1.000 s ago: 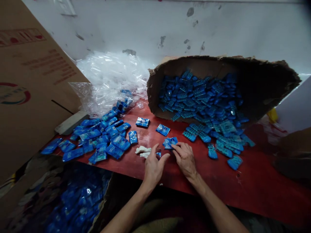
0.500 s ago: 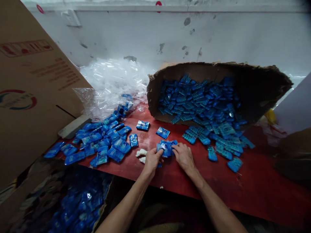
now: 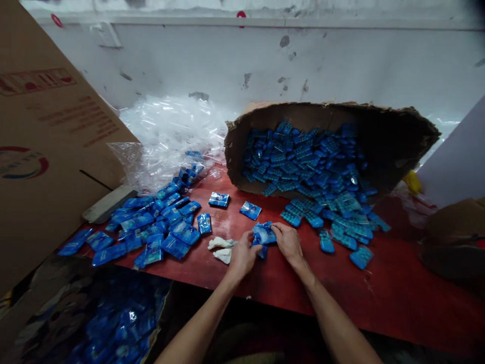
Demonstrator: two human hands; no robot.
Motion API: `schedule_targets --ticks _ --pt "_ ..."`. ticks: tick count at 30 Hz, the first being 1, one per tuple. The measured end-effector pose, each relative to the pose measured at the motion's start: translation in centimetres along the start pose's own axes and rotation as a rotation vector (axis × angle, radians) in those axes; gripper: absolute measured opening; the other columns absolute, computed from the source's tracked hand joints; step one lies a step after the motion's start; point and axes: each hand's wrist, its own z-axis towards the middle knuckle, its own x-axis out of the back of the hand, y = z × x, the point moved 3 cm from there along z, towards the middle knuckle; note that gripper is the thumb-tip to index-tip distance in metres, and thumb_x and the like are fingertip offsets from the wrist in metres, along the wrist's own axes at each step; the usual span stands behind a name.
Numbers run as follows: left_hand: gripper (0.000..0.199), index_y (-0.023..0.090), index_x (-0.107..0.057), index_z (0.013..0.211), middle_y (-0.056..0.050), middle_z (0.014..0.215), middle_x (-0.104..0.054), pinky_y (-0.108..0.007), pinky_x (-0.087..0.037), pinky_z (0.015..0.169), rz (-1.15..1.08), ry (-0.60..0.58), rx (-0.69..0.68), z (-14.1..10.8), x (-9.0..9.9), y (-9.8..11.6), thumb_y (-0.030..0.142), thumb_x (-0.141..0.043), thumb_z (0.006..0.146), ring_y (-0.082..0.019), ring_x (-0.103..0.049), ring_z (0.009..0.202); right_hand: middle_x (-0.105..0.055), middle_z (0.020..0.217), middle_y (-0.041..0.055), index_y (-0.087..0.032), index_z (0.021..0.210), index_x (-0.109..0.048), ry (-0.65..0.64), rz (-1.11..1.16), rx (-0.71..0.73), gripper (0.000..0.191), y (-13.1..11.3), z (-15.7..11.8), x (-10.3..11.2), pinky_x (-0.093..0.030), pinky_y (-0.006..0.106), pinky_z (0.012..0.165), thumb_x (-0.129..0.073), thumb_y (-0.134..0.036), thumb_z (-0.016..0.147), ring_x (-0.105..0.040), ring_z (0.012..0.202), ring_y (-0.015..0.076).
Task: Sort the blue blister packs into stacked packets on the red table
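Near the front of the red table (image 3: 341, 288), my left hand (image 3: 243, 257) pinches the left side of a blue printed packet (image 3: 264, 233). My right hand (image 3: 288, 243) has its fingers closed on the packet's right side. Another blue piece shows just under it, partly hidden by my left fingers. Just left of my left hand lie crumpled white pieces (image 3: 222, 248). Behind my hands are a flat blue packet (image 3: 250, 210) and a small stack of blue packets (image 3: 219, 199). A single packet (image 3: 204, 223) lies further left.
Blue packets (image 3: 142, 227) are heaped at left, before clear plastic bags (image 3: 170, 126). A torn carton (image 3: 326, 108) at the back right spills blister-like blue packs (image 3: 303, 151). A large carton (image 3: 49, 126) stands far left. Below the table edge, a container holds more blue packets (image 3: 121, 318).
The packet between my hands has shifted and turned, and my left hand has moved beneath its left side. The white pieces are less covered. The whole view has shifted slightly.
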Motion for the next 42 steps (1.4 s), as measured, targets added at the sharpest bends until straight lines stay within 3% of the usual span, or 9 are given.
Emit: schedule_targets --ticks 2,5,7,12,15,24,30,37,42 --pt "0.052 0.018 -0.048 0.111 -0.007 0.082 -0.061 -0.028 -0.040 0.062 0.296 0.137 -0.116 -0.9 0.3 1.1 0.025 -0.062 0.061 -0.021 -0.058 0.073 -0.067 0.084 0.0061 -0.019 0.078 -0.066 0.039 0.023 -0.014 0.022 0.2 0.1 0.9 -0.041 0.029 0.075 -0.047 -0.031 0.075 -0.059 0.080 0.0200" --pt "0.051 0.016 -0.045 0.117 -0.014 0.100 -0.055 -0.033 -0.040 0.068 0.599 0.308 -0.242 -2.2 0.4 2.9 0.032 -0.055 0.069 -0.025 -0.054 0.087 -0.065 0.074 0.0061 -0.016 0.075 -0.064 0.084 0.087 -0.046 0.027 0.1 -0.1 1.9 -0.042 0.028 0.067 -0.044 -0.035 0.076 -0.057 0.069 0.0182" --pt "0.048 0.015 -0.047 0.115 -0.013 0.100 -0.054 -0.032 -0.041 0.067 0.512 0.310 -0.287 -2.5 0.2 3.8 0.036 -0.052 0.071 -0.023 -0.054 0.085 -0.063 0.065 0.0044 -0.015 0.073 -0.061 0.095 0.152 -0.068 0.029 -0.2 -0.4 1.8 -0.042 0.025 0.059 -0.043 -0.037 0.076 -0.055 0.060 0.0160" --pt "0.032 0.013 -0.057 0.079 0.002 0.052 -0.051 -0.022 -0.035 0.040 -0.140 -0.034 -0.083 -1.1 -1.2 3.0 0.043 -0.051 0.069 -0.010 -0.045 0.041 -0.059 0.064 0.0020 -0.013 0.076 -0.058 0.058 0.312 -0.075 0.032 -1.3 -1.6 -0.6 -0.041 0.021 0.050 -0.041 -0.040 0.077 -0.051 0.055 0.0117" --pt "0.028 0.014 -0.053 0.066 0.005 0.044 -0.045 -0.019 -0.030 0.035 -0.375 -0.004 0.021 -0.4 -1.2 1.7 0.041 -0.055 0.065 -0.007 -0.039 0.035 -0.056 0.060 -0.0006 -0.014 0.078 -0.058 0.002 0.323 -0.054 0.029 -1.8 -2.3 -1.4 -0.038 0.019 0.046 -0.043 -0.039 0.076 -0.047 0.050 0.0097" --pt "0.039 0.014 -0.048 0.057 0.004 0.039 -0.046 -0.019 -0.029 0.029 -0.411 -0.136 0.106 -0.1 -1.3 0.1 0.051 -0.055 0.064 -0.008 -0.041 0.030 -0.049 0.049 -0.0016 -0.017 0.057 -0.051 -0.051 -0.016 -0.049 0.039 -1.1 -2.3 -1.6 -0.029 0.020 0.044 -0.033 -0.040 0.083 -0.043 0.046 0.0099" --pt "0.030 0.013 -0.051 0.060 0.003 0.044 -0.049 -0.019 -0.035 0.036 -0.571 -0.271 0.149 -1.8 0.5 -0.2 0.040 -0.064 0.060 -0.007 -0.045 0.037 -0.062 0.064 0.0048 -0.020 0.073 -0.059 -0.089 -0.317 -0.063 0.025 -0.6 -1.9 -1.9 -0.032 0.023 0.052 -0.037 -0.027 0.082 -0.055 0.060 0.0157" --pt "0.031 0.013 -0.049 0.057 0.004 0.042 -0.047 -0.018 -0.033 0.036 -0.638 -0.197 0.115 -1.5 0.4 0.6 0.040 -0.064 0.060 -0.007 -0.045 0.038 -0.065 0.082 0.0029 -0.027 0.090 -0.059 -0.205 -0.432 0.016 0.018 -0.8 -2.2 -1.9 -0.034 0.024 0.058 -0.047 -0.024 0.077 -0.059 0.075 0.0182" --pt "0.036 0.015 -0.044 0.053 0.007 0.036 -0.039 -0.019 -0.033 0.035 -0.655 -0.153 0.167 -1.5 -0.1 0.5 0.045 -0.064 0.059 -0.008 -0.045 0.035 -0.065 0.072 0.0040 -0.021 0.074 -0.061 -0.186 -0.427 0.024 0.022 -0.3 -1.3 -1.6 -0.034 0.023 0.056 -0.042 -0.029 0.081 -0.057 0.067 0.0165"
